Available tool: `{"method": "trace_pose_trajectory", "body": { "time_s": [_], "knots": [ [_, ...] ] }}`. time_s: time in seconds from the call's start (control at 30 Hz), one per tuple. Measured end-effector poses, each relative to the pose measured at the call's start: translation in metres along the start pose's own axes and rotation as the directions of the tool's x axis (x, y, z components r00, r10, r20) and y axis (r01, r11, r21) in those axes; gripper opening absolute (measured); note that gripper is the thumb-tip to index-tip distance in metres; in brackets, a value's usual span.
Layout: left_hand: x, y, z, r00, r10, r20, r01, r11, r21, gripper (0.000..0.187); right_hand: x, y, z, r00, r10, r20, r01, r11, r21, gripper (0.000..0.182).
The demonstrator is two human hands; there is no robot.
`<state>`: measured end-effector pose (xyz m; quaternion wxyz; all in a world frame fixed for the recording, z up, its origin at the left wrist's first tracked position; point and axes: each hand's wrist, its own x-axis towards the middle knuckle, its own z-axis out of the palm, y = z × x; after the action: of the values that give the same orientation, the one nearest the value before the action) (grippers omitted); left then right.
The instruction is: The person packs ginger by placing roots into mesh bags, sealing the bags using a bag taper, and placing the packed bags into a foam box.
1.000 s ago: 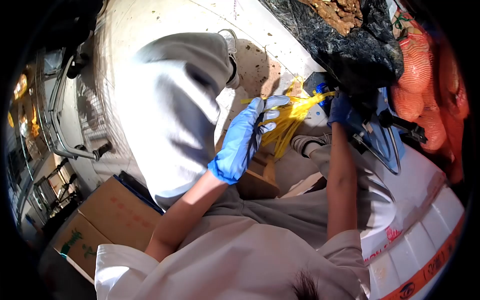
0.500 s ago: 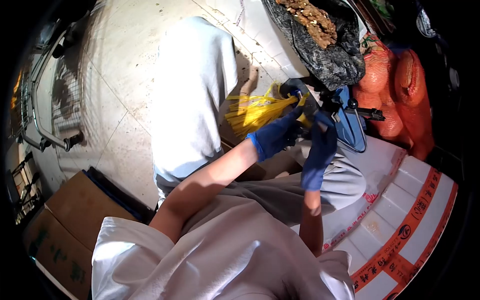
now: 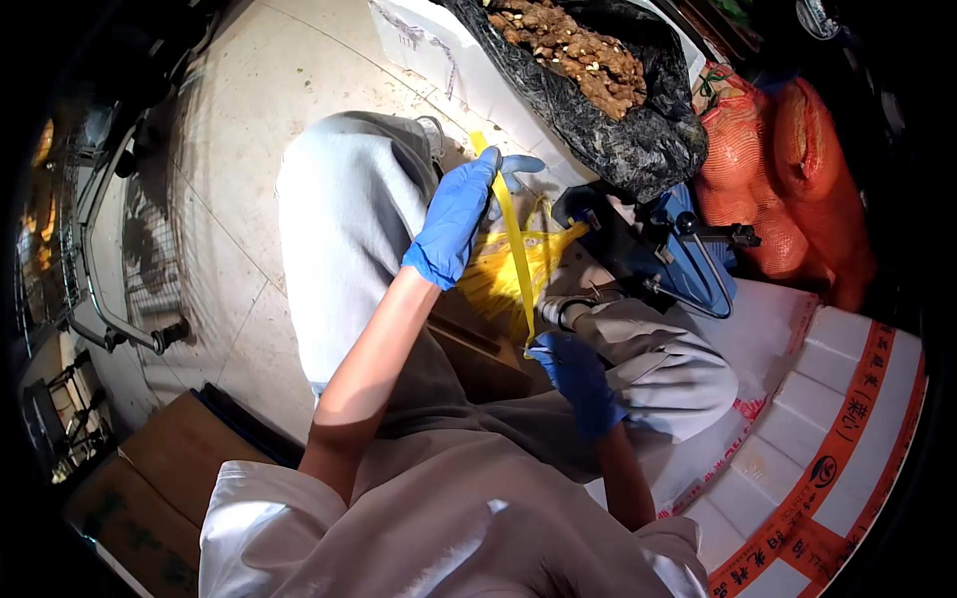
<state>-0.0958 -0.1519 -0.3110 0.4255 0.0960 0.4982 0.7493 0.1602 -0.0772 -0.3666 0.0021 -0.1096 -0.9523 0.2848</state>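
My left hand (image 3: pixel 461 221), in a blue glove, pinches a long yellow plastic strip (image 3: pixel 517 249) near its upper end. Lower and to the right, my right hand (image 3: pixel 578 377), also gloved in blue, has its fingers closed on the strip's bottom end. The strip is stretched nearly straight between them, tilted a little. Behind it lies a bundle of yellow strips (image 3: pixel 498 279), fanned out and partly hidden by the strip. Right of the bundle stands a blue device (image 3: pixel 688 254) with a metal bar and a black knob; I cannot make out its kind.
Ginger-like brown roots (image 3: pixel 578 60) sit in a black plastic bag (image 3: pixel 648 149) at the top. Orange mesh sacks (image 3: pixel 743 169) stand to the right. White boxes with orange tape (image 3: pixel 797 439) lie lower right; a cardboard box (image 3: pixel 189 448) and a wire cart (image 3: pixel 100 249) are left.
My hands have moved apart from near the blue device: the left up and leftward, the right down and leftward. A single yellow strip now spans between them. The view has shifted slightly.
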Motion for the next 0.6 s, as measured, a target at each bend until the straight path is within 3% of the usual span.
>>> {"method": "trace_pose_trajectory", "body": {
  "time_s": [0.03, 0.1, 0.13, 0.17, 0.23, 0.3, 0.37, 0.4, 0.43, 0.5, 0.53, 0.57, 0.6],
  "knots": [
    [0.001, 0.011, 0.002, 1.000, -0.017, 0.001, 0.017, 0.998, 0.067, 0.037, 0.009, -0.002, -0.004, 1.000, 0.002, -0.016, -0.001, 1.000, 0.013, 0.020],
    [0.000, 0.028, 0.012, 0.999, 0.046, 0.016, -0.048, 0.987, 0.151, 0.036, 0.031, -0.007, -0.023, 0.969, 0.012, 0.247, -0.085, 0.953, 0.290, 0.034],
    [0.000, 0.033, 0.015, 1.000, -0.002, 0.023, -0.003, 0.977, 0.214, 0.034, 0.040, -0.012, -0.031, 0.983, -0.046, 0.177, 0.015, 0.985, 0.173, 0.046],
    [0.003, 0.036, 0.018, 0.998, -0.051, 0.030, 0.041, 0.960, 0.276, 0.032, 0.053, -0.014, -0.041, 0.994, 0.001, 0.112, -0.035, 0.951, 0.306, 0.048],
    [0.011, 0.027, 0.020, 0.998, -0.046, 0.032, 0.032, 0.941, 0.336, 0.025, 0.066, -0.006, -0.054, 0.995, 0.073, -0.075, -0.045, 0.944, 0.326, 0.041],
    [0.007, 0.028, 0.028, 0.989, -0.123, 0.084, 0.079, 0.910, 0.408, 0.019, 0.084, 0.000, -0.072, 0.948, 0.197, -0.248, -0.032, 0.839, 0.544, 0.034],
    [0.003, 0.029, 0.035, 0.983, -0.145, 0.115, 0.073, 0.875, 0.478, 0.019, 0.108, 0.003, -0.090, 0.929, 0.215, -0.302, 0.004, 0.808, 0.589, 0.028],
    [0.001, 0.027, 0.037, 0.971, -0.196, 0.136, 0.103, 0.859, 0.502, 0.019, 0.113, 0.014, -0.082, 0.894, 0.062, -0.445, 0.086, 0.948, 0.306, 0.029],
    [-0.001, 0.026, 0.040, 0.957, -0.245, 0.153, 0.132, 0.841, 0.525, 0.020, 0.121, 0.003, -0.094, 0.889, 0.072, -0.452, 0.082, 0.946, 0.312, 0.029],
    [-0.006, 0.020, 0.040, 0.956, -0.184, 0.227, 0.057, 0.880, 0.471, 0.018, 0.134, -0.019, -0.118, 0.977, 0.119, -0.175, 0.047, 0.682, 0.730, 0.028],
    [-0.004, 0.012, 0.034, 0.942, -0.120, 0.314, -0.058, 0.861, 0.506, 0.018, 0.135, -0.015, -0.113, 0.969, 0.017, -0.245, 0.145, 0.765, 0.628, 0.022],
    [-0.002, 0.006, 0.029, 0.914, -0.061, 0.401, -0.176, 0.831, 0.527, 0.018, 0.138, -0.008, -0.114, 0.968, 0.022, -0.252, 0.147, 0.761, 0.632, 0.022],
    [0.000, 0.008, 0.034, 0.902, -0.052, 0.428, -0.222, 0.795, 0.564, 0.018, 0.140, -0.002, -0.117, 0.913, -0.163, -0.374, 0.324, 0.848, 0.421, 0.018]
  ]
}}
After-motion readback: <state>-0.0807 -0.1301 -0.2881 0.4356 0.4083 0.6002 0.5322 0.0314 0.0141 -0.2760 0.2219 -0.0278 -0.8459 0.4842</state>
